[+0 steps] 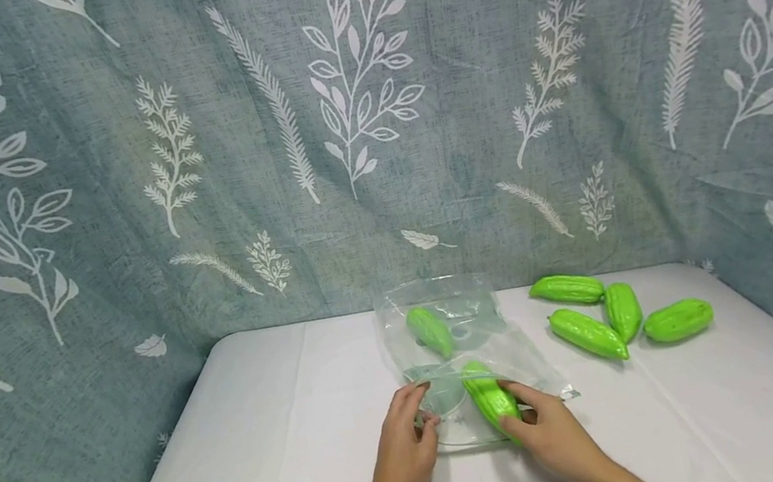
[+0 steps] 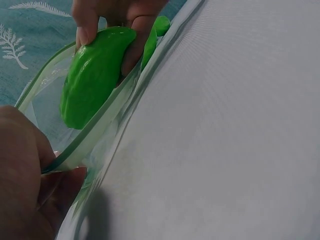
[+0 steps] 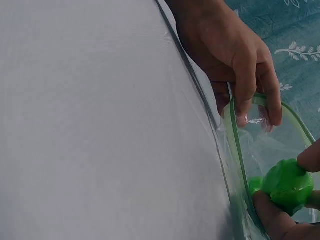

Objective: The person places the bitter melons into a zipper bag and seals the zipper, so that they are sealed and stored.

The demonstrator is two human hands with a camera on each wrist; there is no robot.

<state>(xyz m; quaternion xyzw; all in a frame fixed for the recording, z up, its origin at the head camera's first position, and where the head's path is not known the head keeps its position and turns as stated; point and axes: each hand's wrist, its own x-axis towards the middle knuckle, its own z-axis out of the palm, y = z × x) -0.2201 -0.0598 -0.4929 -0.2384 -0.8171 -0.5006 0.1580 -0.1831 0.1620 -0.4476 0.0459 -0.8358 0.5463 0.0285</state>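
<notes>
A clear zip bag (image 1: 397,332) lies on the table with its mouth toward me, held apart. Its green-edged rim (image 2: 90,135) is pinched between the thumb and fingers of my left hand (image 1: 400,451). My right hand (image 1: 560,439) grips a bright green, ridged bitter melon (image 1: 491,400) at the bag's mouth. The far end of this melon is inside the opening, its near end between thumb and fingers. Deeper in the bag rests another bitter melon (image 1: 431,332), seen through the plastic.
Several more bitter melons lie loose to the right of the bag, among them one near the back (image 1: 567,290) and one farthest right (image 1: 678,320). A white cloth covers the table (image 1: 309,422). Behind it hangs a leaf-patterned blue-green curtain (image 1: 461,136).
</notes>
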